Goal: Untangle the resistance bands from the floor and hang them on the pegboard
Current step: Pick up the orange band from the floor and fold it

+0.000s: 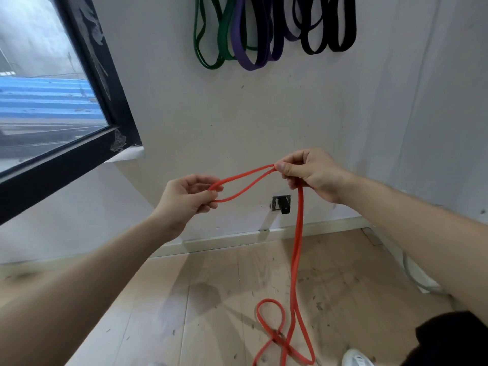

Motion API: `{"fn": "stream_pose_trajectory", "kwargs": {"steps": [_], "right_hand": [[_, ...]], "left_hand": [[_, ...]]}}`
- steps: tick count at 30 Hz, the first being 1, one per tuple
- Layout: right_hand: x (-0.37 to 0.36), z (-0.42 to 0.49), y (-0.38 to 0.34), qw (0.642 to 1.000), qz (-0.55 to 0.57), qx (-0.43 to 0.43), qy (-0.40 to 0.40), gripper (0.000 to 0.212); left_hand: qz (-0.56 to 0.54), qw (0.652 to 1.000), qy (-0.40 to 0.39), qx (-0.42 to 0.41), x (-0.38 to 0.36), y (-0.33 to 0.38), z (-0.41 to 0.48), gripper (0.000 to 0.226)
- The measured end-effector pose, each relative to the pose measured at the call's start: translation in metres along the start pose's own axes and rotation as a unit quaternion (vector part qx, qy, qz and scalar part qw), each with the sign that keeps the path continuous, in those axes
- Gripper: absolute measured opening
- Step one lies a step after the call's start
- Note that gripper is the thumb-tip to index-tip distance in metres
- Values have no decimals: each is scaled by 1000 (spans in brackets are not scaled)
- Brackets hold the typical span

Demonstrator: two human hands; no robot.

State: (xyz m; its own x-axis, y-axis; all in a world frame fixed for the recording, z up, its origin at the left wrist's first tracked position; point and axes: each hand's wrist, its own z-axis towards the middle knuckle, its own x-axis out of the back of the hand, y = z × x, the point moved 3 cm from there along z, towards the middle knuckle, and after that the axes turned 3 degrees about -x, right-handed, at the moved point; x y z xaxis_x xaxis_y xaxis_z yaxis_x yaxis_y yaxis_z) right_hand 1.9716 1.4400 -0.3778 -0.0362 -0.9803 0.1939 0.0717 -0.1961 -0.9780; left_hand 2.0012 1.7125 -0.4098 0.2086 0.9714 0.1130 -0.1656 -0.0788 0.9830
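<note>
A red resistance band (298, 247) runs between both my hands and hangs down to the wooden floor, where its lower part lies crossed in loops. My left hand (184, 202) pinches one end of a small loop of it. My right hand (309, 175) pinches the other end of that loop, slightly higher. Green bands (211, 48), purple bands (250, 54) and black bands (330, 40) hang on the white wall above; their hooks are out of view.
A black-framed window (87, 101) fills the left. A wall socket with a black plug (282, 204) sits low on the wall behind the band. A grey cable (420, 281) runs along the right skirting. My white shoe (356, 357) shows at the bottom right.
</note>
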Motion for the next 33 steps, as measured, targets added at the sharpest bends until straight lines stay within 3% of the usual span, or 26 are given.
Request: {"fn": "stream_pose_trajectory", "kwargs": {"steps": [2, 6, 10, 14, 19, 25, 30, 33], "right_hand": [[-1, 0, 1, 1000, -6, 3, -2, 8], [-5, -3, -1, 1000, -15, 13, -14, 12], [-11, -6, -3, 998, -49, 24, -35, 12], [-22, -9, -4, 993, -74, 39, -81, 13], [-35, -17, -7, 982, -105, 50, -151, 15], [-42, -18, 5, 966, -117, 5, -229, 16], [-36, -7, 54, 920, -245, -86, -294, 14], [-24, -4, 67, 908, -269, -116, -301, 12]], "left_hand": [[-1, 1000, -20, 7, 1, -1, -2, 26], [194, 980, -38, -10, 2, -5, -3, 22], [221, 971, -60, -71, -13, 5, -8, 36], [235, 954, -146, -114, -40, 17, -15, 55], [205, 953, -198, -105, -52, 23, -20, 25], [219, 959, -142, -109, -43, 27, -18, 22], [58, 990, 17, -124, -21, 36, -11, 27], [64, 987, 92, -117, 4, 27, -1, 30]]}}
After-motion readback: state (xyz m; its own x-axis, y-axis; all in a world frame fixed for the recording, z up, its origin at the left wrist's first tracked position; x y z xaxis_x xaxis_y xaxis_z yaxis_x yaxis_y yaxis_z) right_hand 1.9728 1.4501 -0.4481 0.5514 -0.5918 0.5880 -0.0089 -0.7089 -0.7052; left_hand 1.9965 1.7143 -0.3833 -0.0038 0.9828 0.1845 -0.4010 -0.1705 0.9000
